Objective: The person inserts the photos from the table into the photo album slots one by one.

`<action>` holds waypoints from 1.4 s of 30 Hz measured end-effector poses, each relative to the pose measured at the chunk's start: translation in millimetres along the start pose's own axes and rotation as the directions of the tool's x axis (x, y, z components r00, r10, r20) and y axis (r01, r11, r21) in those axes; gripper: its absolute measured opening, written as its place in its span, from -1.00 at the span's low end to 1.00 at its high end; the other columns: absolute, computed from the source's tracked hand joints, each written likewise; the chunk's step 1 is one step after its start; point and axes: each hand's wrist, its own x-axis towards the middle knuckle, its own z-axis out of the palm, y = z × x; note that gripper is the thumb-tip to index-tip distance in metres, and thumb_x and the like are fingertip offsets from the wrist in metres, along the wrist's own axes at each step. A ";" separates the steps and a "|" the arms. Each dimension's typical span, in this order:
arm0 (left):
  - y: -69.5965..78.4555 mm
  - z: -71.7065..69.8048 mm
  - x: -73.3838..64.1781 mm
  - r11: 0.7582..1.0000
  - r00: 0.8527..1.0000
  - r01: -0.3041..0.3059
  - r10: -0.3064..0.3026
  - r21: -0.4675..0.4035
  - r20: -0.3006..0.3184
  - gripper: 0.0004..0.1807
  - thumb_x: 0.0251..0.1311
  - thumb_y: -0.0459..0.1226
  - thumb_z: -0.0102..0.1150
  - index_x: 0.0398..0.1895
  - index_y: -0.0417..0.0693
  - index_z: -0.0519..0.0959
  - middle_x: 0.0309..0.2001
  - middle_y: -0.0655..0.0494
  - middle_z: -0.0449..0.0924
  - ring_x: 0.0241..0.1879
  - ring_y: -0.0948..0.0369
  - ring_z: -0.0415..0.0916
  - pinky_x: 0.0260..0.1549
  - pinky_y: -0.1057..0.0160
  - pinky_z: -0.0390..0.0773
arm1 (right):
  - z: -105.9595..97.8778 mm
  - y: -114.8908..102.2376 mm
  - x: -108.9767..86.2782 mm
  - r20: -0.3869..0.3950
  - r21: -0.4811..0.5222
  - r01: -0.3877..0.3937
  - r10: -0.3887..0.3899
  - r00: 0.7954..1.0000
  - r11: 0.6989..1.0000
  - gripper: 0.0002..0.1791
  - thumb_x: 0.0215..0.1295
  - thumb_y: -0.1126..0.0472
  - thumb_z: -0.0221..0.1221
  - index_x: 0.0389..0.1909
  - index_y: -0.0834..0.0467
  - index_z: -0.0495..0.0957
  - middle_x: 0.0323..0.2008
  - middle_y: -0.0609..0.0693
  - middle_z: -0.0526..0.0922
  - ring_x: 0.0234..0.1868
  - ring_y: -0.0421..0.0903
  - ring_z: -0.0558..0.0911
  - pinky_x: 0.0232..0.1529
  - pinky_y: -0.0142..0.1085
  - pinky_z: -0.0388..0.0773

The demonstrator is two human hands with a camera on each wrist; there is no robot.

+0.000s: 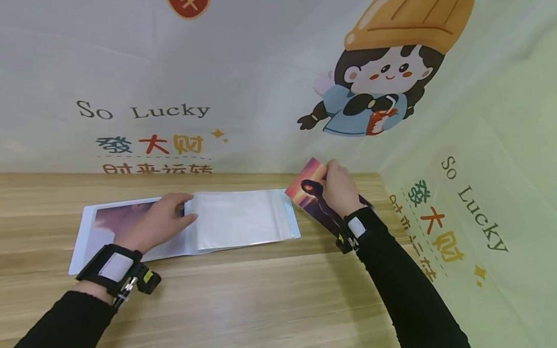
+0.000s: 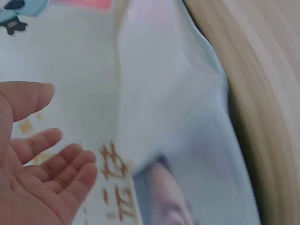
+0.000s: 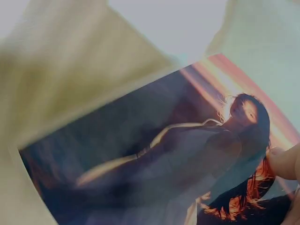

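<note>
My right hand [image 1: 340, 189] pinches a photo print [image 1: 305, 188] near its edge, tilted and to the right of the album. In the right wrist view the photo [image 3: 159, 154] shows a long-haired figure against an orange and purple sky, with my thumb [image 3: 285, 164] at its edge. A photo album [image 1: 240, 219] lies spread on the table, its right side a blank clear sleeve and its left side bearing a pinkish-purple picture [image 1: 120, 218]. Over the album's middle is my left hand [image 1: 159, 221], fingers relaxed and thumb apart, holding nothing.
The album rests on a wood-grain table [image 1: 255, 306]. Behind the table hangs a pale printed cloth [image 1: 263, 91] with a cartoon figure and lettering, and it continues along the right side. Wrist straps with small cameras [image 1: 149, 279] sit on both wrists.
</note>
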 end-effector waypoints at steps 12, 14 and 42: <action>51.4 10.9 23.0 0.962 0.989 -0.101 0.071 -0.253 -0.126 -0.38 0.11 -0.12 0.21 0.17 -0.25 0.29 0.02 -0.17 0.44 -0.09 0.01 0.44 -0.15 0.06 0.48 | -11.1 -134.8 14.1 0.127 0.043 0.504 -0.505 0.853 0.862 -0.64 0.29 0.16 0.07 0.01 0.28 0.31 -0.17 0.07 0.48 -0.19 -0.10 0.41 -0.12 -0.33 0.39; 50.5 9.4 22.1 0.950 0.988 -0.085 0.042 -0.301 -0.145 -0.44 0.12 -0.11 0.20 0.12 -0.23 0.35 -0.08 -0.13 0.51 -0.23 0.08 0.48 -0.31 0.20 0.51 | -11.0 -145.3 13.7 0.131 0.068 0.532 -0.536 0.834 0.844 -0.63 0.29 0.16 0.07 0.02 0.28 0.31 -0.16 0.07 0.47 -0.18 -0.10 0.42 -0.13 -0.34 0.39; -77.0 -67.6 -43.8 0.743 0.890 0.371 -0.457 -0.557 -0.016 -0.24 0.23 -0.03 0.01 0.22 -0.51 0.10 -0.46 0.47 0.45 -0.46 0.41 0.46 -0.45 0.36 0.55 | 89.5 -65.4 -24.5 0.574 0.062 0.446 -0.398 0.716 0.893 -0.12 0.15 -0.20 0.11 0.39 0.13 0.03 0.40 0.14 -0.11 0.39 0.08 -0.12 0.34 -0.24 -0.21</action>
